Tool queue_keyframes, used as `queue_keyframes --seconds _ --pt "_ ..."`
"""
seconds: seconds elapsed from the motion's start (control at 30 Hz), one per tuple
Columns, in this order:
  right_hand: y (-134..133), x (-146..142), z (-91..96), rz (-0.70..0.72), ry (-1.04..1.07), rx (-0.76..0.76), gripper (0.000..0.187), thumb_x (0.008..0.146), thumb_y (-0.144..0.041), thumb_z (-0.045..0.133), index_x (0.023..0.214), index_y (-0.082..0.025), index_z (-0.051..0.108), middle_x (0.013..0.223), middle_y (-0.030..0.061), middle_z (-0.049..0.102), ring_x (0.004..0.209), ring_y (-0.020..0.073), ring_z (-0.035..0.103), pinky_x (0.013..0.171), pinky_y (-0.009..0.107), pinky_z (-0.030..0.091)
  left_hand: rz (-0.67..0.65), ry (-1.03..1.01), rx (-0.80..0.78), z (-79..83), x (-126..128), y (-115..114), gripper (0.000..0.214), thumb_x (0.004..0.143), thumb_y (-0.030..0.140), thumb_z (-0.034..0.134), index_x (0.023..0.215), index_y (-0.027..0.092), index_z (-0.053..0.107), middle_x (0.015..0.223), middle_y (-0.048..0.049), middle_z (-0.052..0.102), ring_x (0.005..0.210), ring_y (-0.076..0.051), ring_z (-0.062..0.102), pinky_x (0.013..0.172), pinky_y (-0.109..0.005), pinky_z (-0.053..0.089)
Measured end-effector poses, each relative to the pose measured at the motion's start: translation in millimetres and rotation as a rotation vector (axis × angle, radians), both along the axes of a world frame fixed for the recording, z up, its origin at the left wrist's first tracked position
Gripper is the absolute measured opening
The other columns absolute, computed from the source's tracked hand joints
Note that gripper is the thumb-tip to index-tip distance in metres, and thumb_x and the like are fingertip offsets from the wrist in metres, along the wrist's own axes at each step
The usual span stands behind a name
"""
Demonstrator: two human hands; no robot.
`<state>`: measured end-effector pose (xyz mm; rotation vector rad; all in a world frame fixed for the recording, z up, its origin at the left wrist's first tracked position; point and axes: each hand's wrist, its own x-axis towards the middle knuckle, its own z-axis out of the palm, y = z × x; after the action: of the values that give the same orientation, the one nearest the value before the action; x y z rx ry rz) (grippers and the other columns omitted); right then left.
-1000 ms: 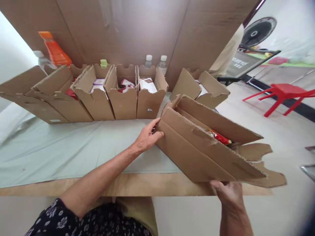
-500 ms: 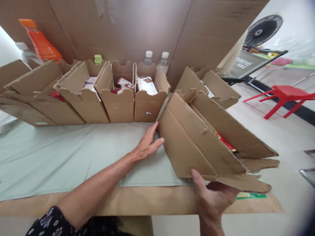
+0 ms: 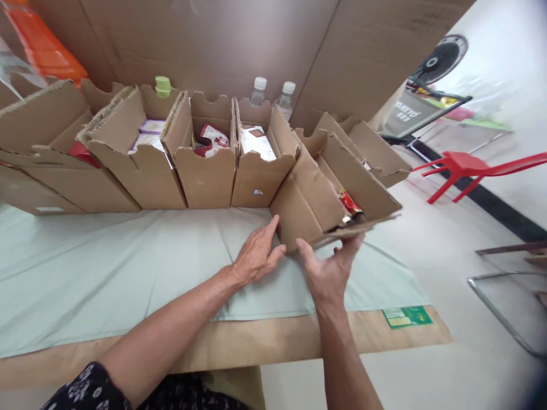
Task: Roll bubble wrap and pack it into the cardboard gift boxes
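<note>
A cardboard box (image 3: 299,205) with an open top sits at an angle at the right end of a row of similar boxes. A red packet (image 3: 348,202) shows inside it. My left hand (image 3: 257,254) lies open against the box's lower left side, fingers stretched and thumb apart. At the near end of the same box is my right hand (image 3: 329,267), its thumb at the lower corner and its fingers up against the front panel, partly hidden. Left of it stands a box (image 3: 254,182) with white cartons inside, close by the angled one.
More boxes (image 3: 205,179) run leftward, holding packets. Behind them are clear bottles (image 3: 284,101), an orange bottle (image 3: 45,42) and a tall cardboard sheet (image 3: 222,40). Another box (image 3: 380,151) stands at back right. A pale green cloth (image 3: 171,262) covers the table; a red chair (image 3: 464,165) is beyond.
My right hand has moved away from me and to the left with the angled box, whose near end is now farther back, closer to the row. My left hand stays nearly in place.
</note>
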<state>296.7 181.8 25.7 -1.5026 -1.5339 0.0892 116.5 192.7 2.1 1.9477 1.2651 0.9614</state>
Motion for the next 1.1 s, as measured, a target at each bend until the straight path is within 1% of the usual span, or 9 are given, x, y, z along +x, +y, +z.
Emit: queue_keyframes --seconds 0.13,0.23,0.33,0.47,0.57,0.7,0.9,1.0,1.1 --pt "0.7 -0.1 -7.7 -0.036 -0.226 -0.091 0.097 0.091 -0.077 0.055 0.161 -0.013 0.033 0.158 0.0276 0.043 0.147 0.044 0.042 0.114 0.07 0.036 -0.022 0.038 0.027 0.7 -0.6 0.5 0.076 0.094 0.037 0.052 0.161 0.011 0.027 0.164 -0.0226 0.045 0.15 -0.035 0.047 0.123 -0.058 0.039" --pt "-14.7 -9.8 -11.3 0.08 -0.279 -0.055 0.069 0.1 -0.067 0.049 0.148 -0.017 0.053 0.142 0.0219 0.06 0.132 0.0369 0.057 0.108 0.06 0.045 -0.056 0.05 0.04 1.3 -1.2 1.0 0.074 0.092 0.032 0.052 0.16 0.01 0.031 0.165 -0.022 0.042 0.154 -0.033 0.042 0.125 -0.057 0.036" --pt "-14.2 -21.0 -5.5 0.222 -0.288 -0.073 0.052 0.106 -0.055 0.043 0.141 -0.02 0.059 0.133 0.0161 0.066 0.124 0.0299 0.062 0.102 0.049 0.05 -0.078 0.068 0.051 1.2 -1.0 1.2 0.074 0.09 0.027 0.051 0.16 0.008 0.031 0.166 -0.0233 0.04 0.157 -0.032 0.038 0.127 -0.057 0.032" --pt "9.7 -26.9 2.9 0.272 -0.322 -0.161 0.052 0.108 -0.052 0.036 0.144 -0.022 0.058 0.137 0.0142 0.065 0.126 0.0295 0.061 0.101 0.047 0.049 -0.08 0.092 0.058 -0.2 0.5 1.7 0.08 0.087 0.023 0.052 0.16 0.002 0.027 0.168 -0.0269 0.034 0.159 -0.034 0.031 0.127 -0.058 0.033" --pt "23.3 -25.6 -1.0 0.271 -0.322 -0.203 0.059 0.107 -0.056 0.036 0.151 -0.021 0.052 0.148 0.0163 0.058 0.133 0.0313 0.057 0.106 0.05 0.048 -0.067 0.107 0.062 -2.2 1.5 2.2 0.081 0.087 0.024 0.053 0.16 0.001 0.026 0.168 -0.0286 0.032 0.16 -0.034 0.03 0.127 -0.059 0.032" --pt "31.2 -21.8 -7.5 0.297 -0.294 -0.271 0.066 0.106 -0.06 0.035 0.157 -0.021 0.045 0.157 0.0166 0.051 0.143 0.0328 0.05 0.114 0.055 0.044 -0.057 0.118 0.061 -4.3 2.1 2.7 0.081 0.086 0.025 0.058 0.159 0.004 0.029 0.167 -0.0276 0.036 0.158 -0.036 0.034 0.128 -0.06 0.032" --pt "44.3 -19.2 -3.3 0.277 -0.333 -0.368 0.069 0.106 -0.059 0.033 0.159 -0.017 0.044 0.16 0.0191 0.048 0.146 0.0351 0.047 0.114 0.058 0.044 -0.067 0.128 0.047 -4.4 3.2 2.7 0.084 0.081 0.022 0.06 0.158 0.005 0.03 0.166 -0.0279 0.038 0.157 -0.038 0.036 0.127 -0.063 0.031" --pt "46.6 -15.3 -2.4 0.286 -0.327 -0.366 0.067 0.105 -0.057 0.033 0.156 -0.016 0.047 0.16 0.0195 0.048 0.147 0.0352 0.047 0.113 0.059 0.045 -0.066 0.144 0.046 -2.9 2.9 2.0 0.085 0.081 0.022 0.06 0.158 0.007 0.03 0.167 -0.0257 0.038 0.157 -0.036 0.035 0.128 -0.061 0.03" --pt "37.6 -13.2 9.3 0.301 -0.303 -0.269 0.059 0.105 -0.055 0.035 0.14 -0.015 0.062 0.145 0.0192 0.062 0.136 0.035 0.058 0.108 0.057 0.048 -0.066 0.173 0.047 -0.4 1.9 1.3 0.083 0.08 0.023 0.06 0.158 0.012 0.033 0.166 -0.0222 0.04 0.156 -0.035 0.037 0.128 -0.059 0.032"
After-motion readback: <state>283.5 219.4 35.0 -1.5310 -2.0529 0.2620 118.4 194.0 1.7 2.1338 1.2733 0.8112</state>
